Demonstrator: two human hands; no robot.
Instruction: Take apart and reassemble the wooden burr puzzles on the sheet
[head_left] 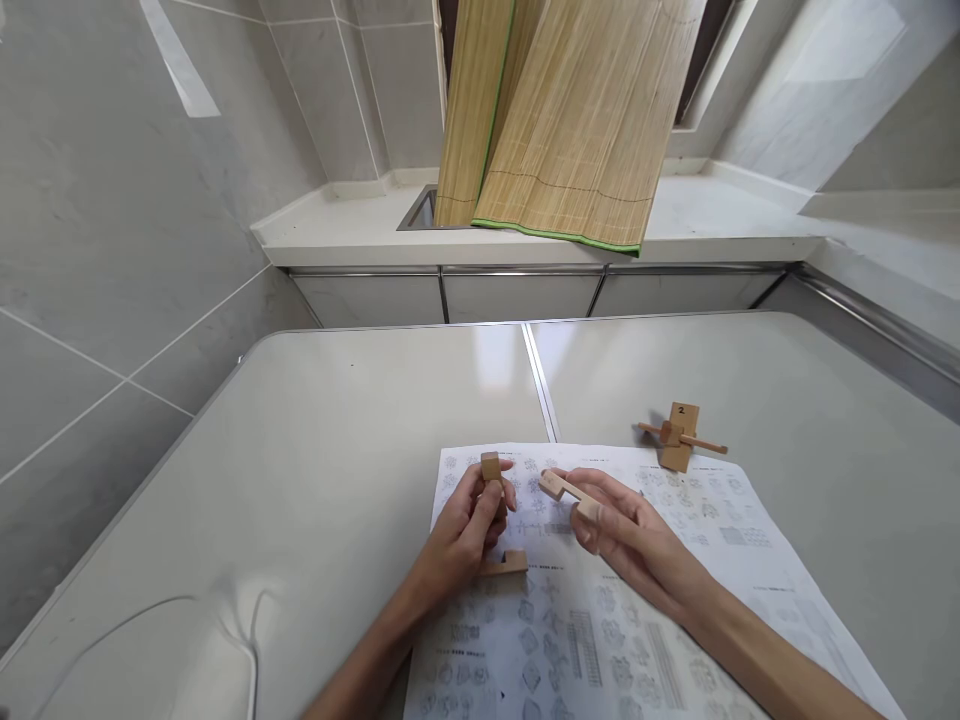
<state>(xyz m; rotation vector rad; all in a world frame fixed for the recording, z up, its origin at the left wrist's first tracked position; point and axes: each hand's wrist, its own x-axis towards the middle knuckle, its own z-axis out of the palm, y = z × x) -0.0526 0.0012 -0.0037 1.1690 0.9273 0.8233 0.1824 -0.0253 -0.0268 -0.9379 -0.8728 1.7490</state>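
Closed around a small brown wooden puzzle piece [490,467], my left hand [472,515] holds it upright above the sheet; its lower part is hidden by my fingers. My right hand [626,520] grips a paler notched wooden puzzle piece [570,490] by its near end, the other end pointing left. A small gap separates the two pieces. Another notched wooden piece [514,563] lies on the printed sheet [555,630] just below my left hand, partly covered by it.
A joined wooden puzzle [679,437] marked "2" sits at the sheet's far right edge. A white cable [251,650] lies at the table's near left. Behind the grey-white table [360,420] runs a white counter [352,225], with a bamboo blind [577,120] hanging over it.
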